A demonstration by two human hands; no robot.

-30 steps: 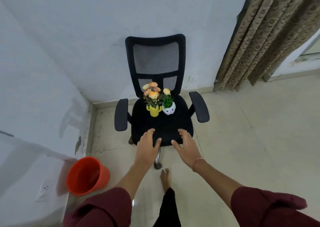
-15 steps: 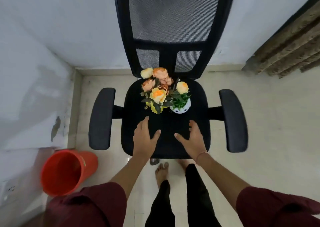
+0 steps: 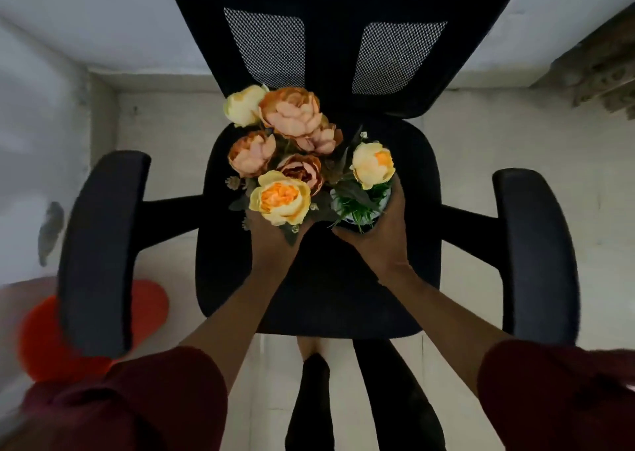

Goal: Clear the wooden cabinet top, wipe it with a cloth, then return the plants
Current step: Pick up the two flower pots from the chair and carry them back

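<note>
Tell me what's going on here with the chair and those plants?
A person is bending over a black office chair that has two small plants on its seat. The left hand is under the flower bouquet, at its base, though the pot is hidden by the blooms. The right hand is wrapped around the little white pot of green grass. Both plants look still seated on the chair, about to be picked up. An orange bucket stands on the floor at left.

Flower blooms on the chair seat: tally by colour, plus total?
Yellow blooms: 3
Peach-orange blooms: 4, the one tucked behind the biggest partly hidden
Total: 7
</note>
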